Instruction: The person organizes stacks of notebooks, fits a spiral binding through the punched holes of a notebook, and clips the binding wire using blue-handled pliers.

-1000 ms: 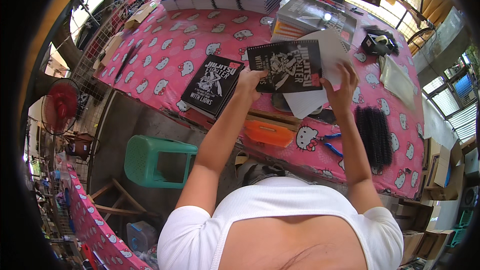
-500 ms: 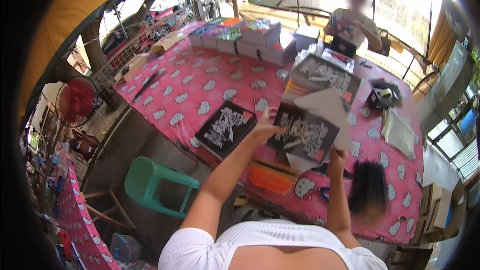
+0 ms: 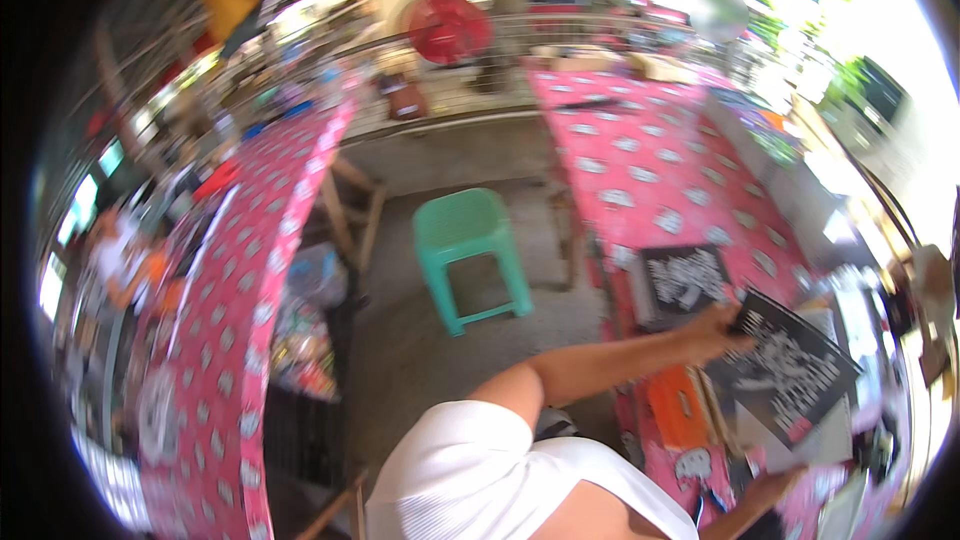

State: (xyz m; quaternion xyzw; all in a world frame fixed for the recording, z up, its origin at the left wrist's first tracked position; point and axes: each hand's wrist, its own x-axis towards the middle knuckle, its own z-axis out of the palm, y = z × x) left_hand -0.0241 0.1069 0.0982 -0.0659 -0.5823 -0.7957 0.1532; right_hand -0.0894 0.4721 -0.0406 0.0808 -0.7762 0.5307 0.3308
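Observation:
My left hand (image 3: 722,332) grips the upper left edge of a black notebook cover (image 3: 795,365) with white printing and a small red patch. Under the cover, a pale board (image 3: 790,430) sticks out at its lower side. My right hand (image 3: 775,490), blurred, is closed at the lower edge of that board. Just beyond my left hand, a black printed notebook (image 3: 685,280) lies on the pink patterned table (image 3: 640,165). An orange stack (image 3: 678,410) sits at the table's near edge, below my left forearm.
A green plastic stool (image 3: 465,225) stands on the floor between the two tables. To the left runs a second pink table (image 3: 285,240) with clutter along its far side. A red fan (image 3: 450,27) is at the back. Stacked books (image 3: 770,145) line the right table's far edge.
My view has swung to the left, bringing the second table and the stool into the middle. Both hands stay at the cover and board, which now appear farther right.

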